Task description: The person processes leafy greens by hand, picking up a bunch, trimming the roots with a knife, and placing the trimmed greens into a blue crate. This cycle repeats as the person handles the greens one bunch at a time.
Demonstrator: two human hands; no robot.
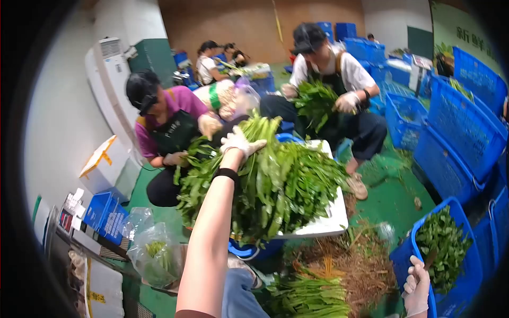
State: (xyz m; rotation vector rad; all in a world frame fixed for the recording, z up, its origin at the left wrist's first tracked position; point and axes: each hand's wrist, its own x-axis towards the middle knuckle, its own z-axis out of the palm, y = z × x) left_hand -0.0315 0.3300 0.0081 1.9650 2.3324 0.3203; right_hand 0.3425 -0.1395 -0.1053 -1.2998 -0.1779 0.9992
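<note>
My left hand (241, 143), in a white glove, lies on top of long leafy greens (270, 180), its thumb and fingers spread over the stems. The greens are heaped on a white foam board (334, 212), their leaves hanging over its front edge. Low on the right, my gloved right hand (416, 286) is beside the rim of a blue basket (405, 252) with dark green leaves (442, 246) in it. Its fingers are curled together; a brownish thing shows at their tips, too unclear to name.
Two gloved co-workers crouch across the heap, one at the left (177, 127), one (339, 69) holding a leafy bunch. Blue crates (461, 127) stack at the right. Cut stems (366, 259) and trimmed greens (313, 297) lie in front. A plastic bag (154, 259) stands at lower left.
</note>
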